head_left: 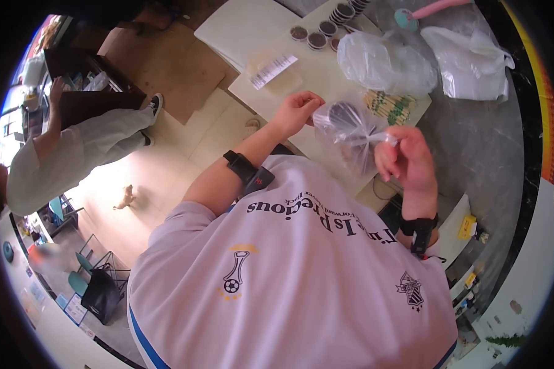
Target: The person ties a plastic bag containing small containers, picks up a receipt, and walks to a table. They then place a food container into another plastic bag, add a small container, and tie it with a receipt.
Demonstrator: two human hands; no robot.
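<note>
A clear plastic bag (349, 132) with a dark round-topped item inside hangs between my hands, above the table edge. Its gathered neck is at my right hand (409, 158), whose fingers are curled closed around it. My left hand (298, 112) is at the bag's left side, thumb and fingertips pinched together at its edge. Behind the bag, a bundle of green-and-cream wrapped sticks (389, 107) lies on the pale table (261, 92). Beyond it are a crumpled clear plastic bag (385, 64) and several small cups with dark contents (317, 40).
A packet with a white label (274, 72) lies left of the cups. At the right are a white plastic bag (471, 64) and a pink-handled tool (434, 11) on the grey surface (474, 135). A person (86, 138) stands at the left. A small dog-like figure (125, 197) is on the floor.
</note>
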